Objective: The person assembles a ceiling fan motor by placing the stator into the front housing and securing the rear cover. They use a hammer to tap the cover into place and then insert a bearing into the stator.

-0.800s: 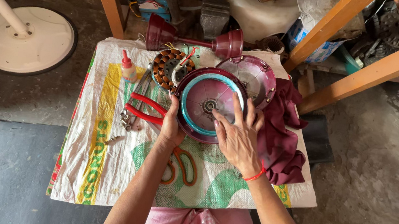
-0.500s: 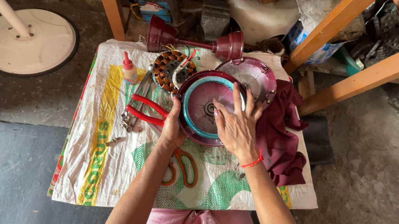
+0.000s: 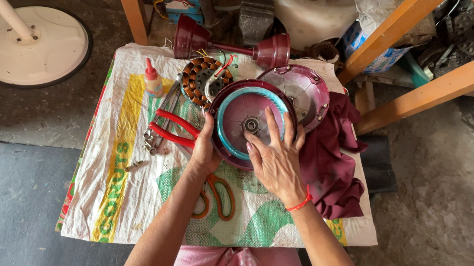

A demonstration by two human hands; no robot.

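Observation:
A round maroon fan motor housing (image 3: 239,104) with a teal inner ring lies on a woven sack (image 3: 119,197) on the floor. My left hand (image 3: 204,150) grips its left rim. My right hand (image 3: 275,156) lies spread over its lower right part, fingers reaching toward the centre hub. Behind it sit a copper-wound stator (image 3: 198,78) and a second maroon housing half (image 3: 304,87).
Red-handled pliers (image 3: 170,127), orange-handled scissors (image 3: 218,194), a small glue bottle (image 3: 152,79) and metal tools lie on the sack. A maroon cloth (image 3: 336,164) is at right. A maroon rod with end cups (image 3: 230,45), wooden legs and a white fan base (image 3: 32,45) surround it.
My right hand has shifted slightly on the housing, fingers spreading over its inner face. My left hand keeps its hold on the rim.

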